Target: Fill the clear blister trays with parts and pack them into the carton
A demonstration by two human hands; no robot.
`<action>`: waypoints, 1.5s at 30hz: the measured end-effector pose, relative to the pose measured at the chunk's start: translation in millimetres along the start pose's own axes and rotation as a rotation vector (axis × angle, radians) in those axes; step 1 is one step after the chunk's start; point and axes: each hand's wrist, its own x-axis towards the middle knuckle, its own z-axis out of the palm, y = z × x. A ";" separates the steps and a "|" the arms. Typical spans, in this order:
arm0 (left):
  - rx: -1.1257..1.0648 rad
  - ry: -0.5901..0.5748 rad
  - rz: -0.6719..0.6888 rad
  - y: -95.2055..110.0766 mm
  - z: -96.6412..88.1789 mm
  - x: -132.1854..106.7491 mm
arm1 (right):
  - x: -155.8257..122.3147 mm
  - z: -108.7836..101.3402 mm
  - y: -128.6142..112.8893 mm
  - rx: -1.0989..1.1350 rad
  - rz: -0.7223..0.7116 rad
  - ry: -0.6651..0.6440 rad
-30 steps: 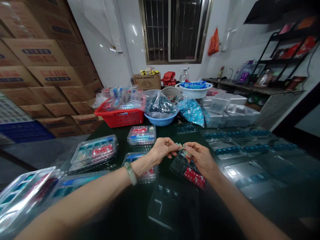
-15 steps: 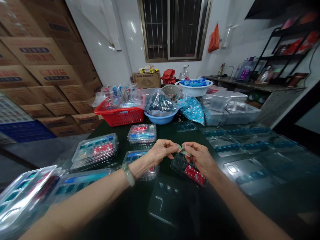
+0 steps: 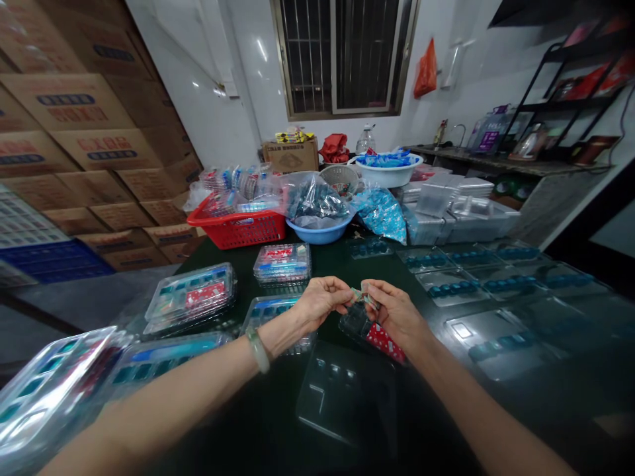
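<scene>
Left hand [image 3: 322, 301] and right hand [image 3: 397, 314] pinch a small pale-green piece [image 3: 356, 295] between their fingertips, its shape mostly covered and blurred. Just below, toward five o'clock, the right hand hides part of a clear tray [image 3: 353, 322] with a white-dotted red packet [image 3: 384, 342]. Dark table [image 3: 337, 261] shows between the hands and the blue bowl [image 3: 320, 231] at eleven. A glossy sheet [image 3: 342, 396] lies at six, its near edge lost in shadow.

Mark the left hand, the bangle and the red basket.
Left hand [image 3: 321, 302]: head view, back of the hand.
Bangle [image 3: 258, 350]: head view, middle of visible band.
Red basket [image 3: 258, 231]: head view, front wall.
</scene>
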 end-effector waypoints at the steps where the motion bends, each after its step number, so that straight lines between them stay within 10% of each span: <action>1: -0.007 0.010 0.000 -0.1 1.3 -0.3 | -0.8 0.5 0.2 0.001 0.009 0.008; 45: 0.045 0.187 0.089 1.0 6.7 -28.7 | -22.1 29.5 24.3 -0.061 -0.038 0.035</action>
